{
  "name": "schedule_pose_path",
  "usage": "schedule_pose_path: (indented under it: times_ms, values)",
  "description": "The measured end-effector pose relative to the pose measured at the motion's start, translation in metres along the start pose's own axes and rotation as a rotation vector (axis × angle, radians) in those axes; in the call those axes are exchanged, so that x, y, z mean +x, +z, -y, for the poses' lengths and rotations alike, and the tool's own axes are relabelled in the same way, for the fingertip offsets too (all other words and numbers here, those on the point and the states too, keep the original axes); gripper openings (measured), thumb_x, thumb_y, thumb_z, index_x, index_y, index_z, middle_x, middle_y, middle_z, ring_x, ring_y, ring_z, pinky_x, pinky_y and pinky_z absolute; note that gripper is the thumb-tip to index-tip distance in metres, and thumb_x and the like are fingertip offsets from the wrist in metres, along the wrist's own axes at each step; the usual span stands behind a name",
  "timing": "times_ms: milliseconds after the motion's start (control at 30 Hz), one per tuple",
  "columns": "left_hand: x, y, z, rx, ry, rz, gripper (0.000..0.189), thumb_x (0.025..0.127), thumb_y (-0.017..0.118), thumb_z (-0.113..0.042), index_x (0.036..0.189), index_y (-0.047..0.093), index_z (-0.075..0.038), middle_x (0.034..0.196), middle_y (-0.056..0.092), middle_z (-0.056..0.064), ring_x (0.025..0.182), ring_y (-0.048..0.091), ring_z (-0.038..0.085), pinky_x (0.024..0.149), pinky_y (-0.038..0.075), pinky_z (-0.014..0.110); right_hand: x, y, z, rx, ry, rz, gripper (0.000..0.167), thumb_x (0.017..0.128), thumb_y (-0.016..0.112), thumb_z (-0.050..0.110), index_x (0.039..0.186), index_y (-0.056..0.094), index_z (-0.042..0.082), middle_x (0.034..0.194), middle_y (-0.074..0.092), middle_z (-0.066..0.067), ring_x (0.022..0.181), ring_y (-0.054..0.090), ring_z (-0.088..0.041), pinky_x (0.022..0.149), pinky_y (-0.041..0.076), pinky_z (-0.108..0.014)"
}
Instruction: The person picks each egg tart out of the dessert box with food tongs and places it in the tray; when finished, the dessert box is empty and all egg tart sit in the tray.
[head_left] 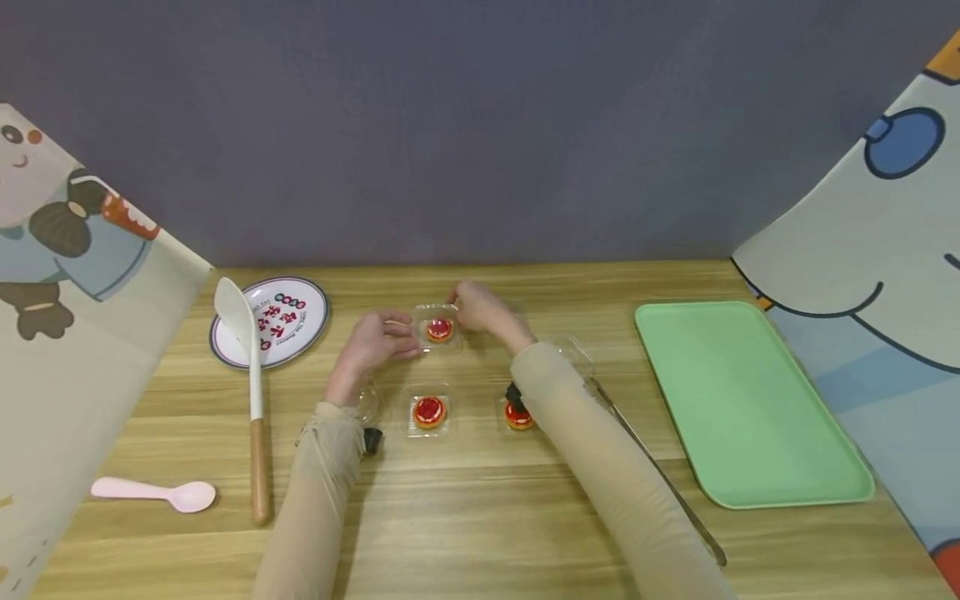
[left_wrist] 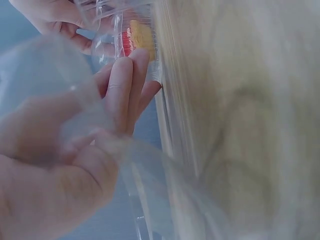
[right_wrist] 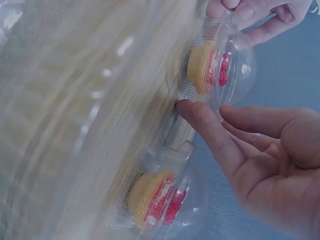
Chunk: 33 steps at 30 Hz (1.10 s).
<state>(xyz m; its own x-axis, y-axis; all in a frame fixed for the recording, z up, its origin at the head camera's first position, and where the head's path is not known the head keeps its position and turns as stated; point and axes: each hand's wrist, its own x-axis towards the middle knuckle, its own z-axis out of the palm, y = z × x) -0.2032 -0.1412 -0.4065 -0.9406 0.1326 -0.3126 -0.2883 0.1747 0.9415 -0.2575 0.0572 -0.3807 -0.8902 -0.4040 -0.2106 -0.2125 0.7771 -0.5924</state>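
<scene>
Between my hands, near the back of the table, stands a clear plastic box (head_left: 459,342) holding a small red-topped tart (head_left: 439,330). My left hand (head_left: 377,340) touches the box's left side with fingers mostly straight; the left wrist view shows its fingertips beside the tart (left_wrist: 141,40). With thumb and index finger, my right hand (head_left: 483,310) pinches the box's right edge. In the right wrist view the domed lid (right_wrist: 245,67) covers the tart. A second boxed tart (head_left: 429,412) sits in front, and a third tart (head_left: 517,416) is partly hidden by my right sleeve.
A green tray (head_left: 750,400) lies at right. Metal tongs (head_left: 660,471) slant beside my right sleeve, near a clear plastic container (head_left: 576,354). At left are a patterned plate (head_left: 303,329), a long-handled white ladle-like spoon (head_left: 255,392) across it, and a pink spoon (head_left: 191,497).
</scene>
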Motion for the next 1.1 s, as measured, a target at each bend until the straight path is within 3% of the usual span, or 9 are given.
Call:
schedule_pose_path:
  times_ms: [233,433,500,633,733,1100]
  values:
    - [-0.001,-0.001,0.001,0.065,0.025,0.007,0.052,0.097,0.067,0.016,0.145,0.047,0.017,0.135,0.06,0.042,0.093,0.077,0.027,0.089,0.066,0.036,0.0,0.001,-0.001,0.021,0.0,-0.001,0.039,0.095,0.063,-0.013,0.134,0.065,-0.008,0.131,0.069,-0.022,0.105,0.066,-0.03,0.095,0.058,-0.036]
    - [-0.001,-0.002,-0.001,0.104,0.031,0.004,0.052,0.097,0.069,0.014,0.144,0.048,0.016,0.136,0.061,0.04,0.093,0.077,0.027,0.088,0.066,0.034,-0.002,0.001,0.0,0.037,0.01,0.009,0.038,0.097,0.061,-0.011,0.135,0.064,-0.008,0.118,0.072,-0.021,0.083,0.06,-0.02,0.073,0.055,-0.027]
    - [-0.002,-0.002,-0.001,0.113,0.032,0.003,0.052,0.096,0.07,0.014,0.144,0.049,0.016,0.137,0.06,0.04,0.095,0.077,0.028,0.088,0.066,0.033,-0.004,0.0,0.001,0.044,0.01,0.014,0.038,0.098,0.06,-0.011,0.136,0.063,-0.008,0.116,0.072,-0.02,0.081,0.06,-0.02,0.07,0.056,-0.027]
    - [-0.004,-0.002,-0.003,0.145,0.041,0.0,0.054,0.095,0.072,0.012,0.144,0.049,0.015,0.141,0.058,0.038,0.098,0.076,0.029,0.088,0.066,0.032,-0.007,-0.003,0.002,0.025,-0.004,0.006,0.037,0.1,0.06,-0.007,0.137,0.064,-0.007,0.123,0.071,-0.02,0.101,0.067,-0.026,0.09,0.06,-0.034]
    - [-0.005,-0.003,-0.004,0.178,0.049,-0.01,0.054,0.095,0.074,0.01,0.144,0.051,0.014,0.143,0.058,0.036,0.097,0.075,0.026,0.087,0.066,0.028,-0.007,-0.005,0.002,0.0,-0.019,-0.002,0.035,0.102,0.06,-0.003,0.137,0.065,-0.006,0.131,0.069,-0.02,0.12,0.065,-0.032,0.106,0.056,-0.04]
    - [-0.008,-0.003,-0.007,0.161,0.037,0.0,0.053,0.095,0.073,0.011,0.143,0.052,0.014,0.145,0.056,0.035,0.095,0.073,0.02,0.087,0.065,0.028,-0.013,-0.007,0.006,-0.008,-0.031,0.008,0.038,0.102,0.058,-0.004,0.14,0.063,-0.008,0.136,0.067,-0.023,0.124,0.064,-0.035,0.11,0.055,-0.042]
